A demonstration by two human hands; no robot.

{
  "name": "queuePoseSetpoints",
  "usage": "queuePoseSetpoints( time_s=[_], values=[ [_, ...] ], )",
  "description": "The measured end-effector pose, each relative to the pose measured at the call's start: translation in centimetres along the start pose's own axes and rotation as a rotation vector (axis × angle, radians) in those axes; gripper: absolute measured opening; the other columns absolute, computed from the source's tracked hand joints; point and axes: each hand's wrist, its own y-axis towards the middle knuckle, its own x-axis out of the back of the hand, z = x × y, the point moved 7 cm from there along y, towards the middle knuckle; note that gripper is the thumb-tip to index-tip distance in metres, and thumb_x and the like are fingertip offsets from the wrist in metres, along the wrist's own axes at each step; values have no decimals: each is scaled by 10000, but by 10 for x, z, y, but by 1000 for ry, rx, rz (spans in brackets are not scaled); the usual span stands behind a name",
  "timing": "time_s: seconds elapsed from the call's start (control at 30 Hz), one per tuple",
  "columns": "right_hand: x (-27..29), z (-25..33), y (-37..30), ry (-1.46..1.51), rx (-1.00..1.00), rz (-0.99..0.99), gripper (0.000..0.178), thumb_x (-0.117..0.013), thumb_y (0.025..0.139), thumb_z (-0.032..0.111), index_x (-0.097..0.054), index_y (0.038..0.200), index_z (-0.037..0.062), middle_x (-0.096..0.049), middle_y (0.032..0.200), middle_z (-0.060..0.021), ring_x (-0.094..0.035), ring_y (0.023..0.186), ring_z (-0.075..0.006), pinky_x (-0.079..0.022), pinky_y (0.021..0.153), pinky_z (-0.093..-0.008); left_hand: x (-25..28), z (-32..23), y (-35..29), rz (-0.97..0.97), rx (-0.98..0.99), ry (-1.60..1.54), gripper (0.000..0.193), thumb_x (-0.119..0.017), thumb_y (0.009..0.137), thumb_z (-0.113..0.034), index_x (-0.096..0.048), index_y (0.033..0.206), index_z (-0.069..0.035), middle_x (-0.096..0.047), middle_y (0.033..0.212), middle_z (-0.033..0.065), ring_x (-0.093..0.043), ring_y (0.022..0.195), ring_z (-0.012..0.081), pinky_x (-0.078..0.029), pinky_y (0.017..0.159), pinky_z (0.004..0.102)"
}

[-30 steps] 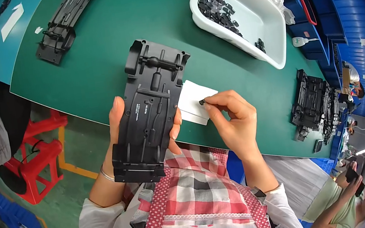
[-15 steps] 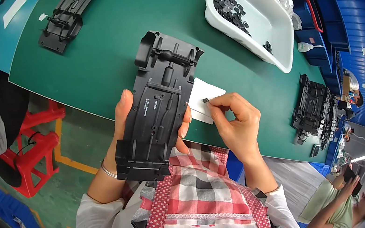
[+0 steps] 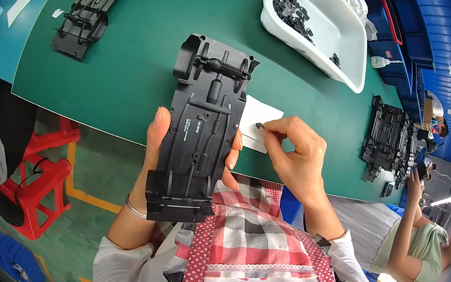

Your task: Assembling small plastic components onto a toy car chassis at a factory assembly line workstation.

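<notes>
At the far left, a long black chassis (image 3: 75,32) lies on the green desk (image 3: 128,74). Next, the left hand (image 3: 157,138) has its grip closed around the sides of another black chassis (image 3: 199,130), thumb on the left edge and fingertips on the right, holding it tilted over the desk's near edge. Just right of it lies a white sheet (image 3: 252,115). There a small black piece (image 3: 259,125) sits in the narrow thumb-and-finger grip of the right hand (image 3: 301,150). Farther right, a white tub (image 3: 333,25) holds loose black pieces (image 3: 289,6); more black parts (image 3: 385,134) are heaped near the right end.
</notes>
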Motion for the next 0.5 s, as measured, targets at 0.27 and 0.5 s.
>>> queuePoseSetpoints(
  time_s=[0.27, 0.5],
  values=[
    [-2, 0, 3, 5, -17, 41, 122, -660, 734, -107, -671, 818, -19, -654, 777, -80, -615, 643, -147, -489, 591, -249, -1, 0, -1, -9, 2, -16, 969, -441, 805, -766, -455, 1213, 114, -549, 1081, 235, -615, 908, 309, -580, 700, 530],
    [-2, 0, 2, -10, -16, 56, 121, -661, 724, -109, -662, 798, -13, -653, 763, -80, -618, 641, -149, -491, 595, -251, -1, 1, -3, -89, -10, 86, 942, -389, 830, -764, -466, 1205, 96, -563, 1050, 205, -619, 882, 265, -596, 681, 468]
  ],
)
